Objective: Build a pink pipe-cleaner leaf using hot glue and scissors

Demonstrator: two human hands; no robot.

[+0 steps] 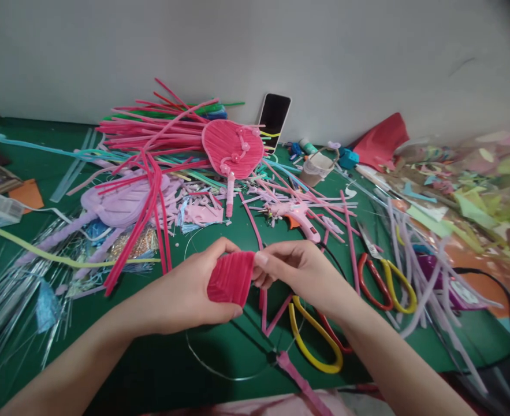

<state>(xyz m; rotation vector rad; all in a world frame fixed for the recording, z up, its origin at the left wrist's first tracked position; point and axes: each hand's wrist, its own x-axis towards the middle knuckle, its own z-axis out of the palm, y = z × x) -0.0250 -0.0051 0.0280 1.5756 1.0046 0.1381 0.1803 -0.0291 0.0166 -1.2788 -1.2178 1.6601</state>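
My left hand [185, 292] is wrapped round a dark pink panel of pipe cleaners [231, 278] laid side by side, its thumb along the lower edge. The thumb and fingers of my right hand [291, 263] pinch the panel's right edge. Below my hands lies a wire hoop [229, 378] with a pink-wrapped handle [300, 378] pointing toward me. Yellow-and-red-handled scissors [315, 341] sit under my right wrist. Just beyond my hands rest a pink glue gun [298, 214] and a finished-looking pink fan [226, 150] with small flowers on it.
Pink pipe cleaners [151, 130] are heaped at the back beside a phone [274, 118] leaning on the wall. A lilac fan shape [118, 202] and silvery tinsel strands [12, 312] lie left. Right are more scissors [387, 283], a small basket [317, 167] and paper scraps [475, 202].
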